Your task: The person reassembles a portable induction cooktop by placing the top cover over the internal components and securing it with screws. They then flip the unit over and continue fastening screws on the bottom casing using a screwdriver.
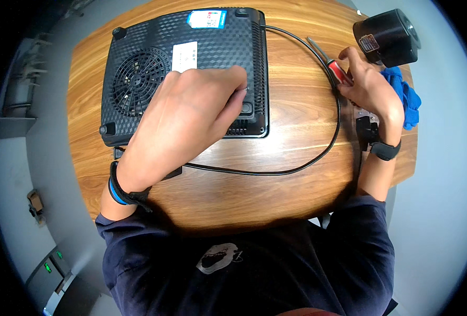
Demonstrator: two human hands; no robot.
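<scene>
A black induction cooker (212, 47) lies underside up on the wooden table, showing its round fan grille (138, 79), vent slots and stickers. Over its near right part is my left hand (191, 100), thumb and index finger pinched together. A tiny shiny bit shows at their tips, too small to name. To the right of the cooker, my right hand (369, 87) has its fingers around the red handle of a screwdriver (338, 72). The screwdriver's metal shaft points away to the far left, crossing close to the black power cord (340, 121).
At the far right stands a black cylindrical container (383, 38), with a bunched blue cloth (404, 97) nearer to me. A black strap-like item and small clear pieces lie beside my right wrist. The cord loops from the cooker's far right corner to under my left forearm.
</scene>
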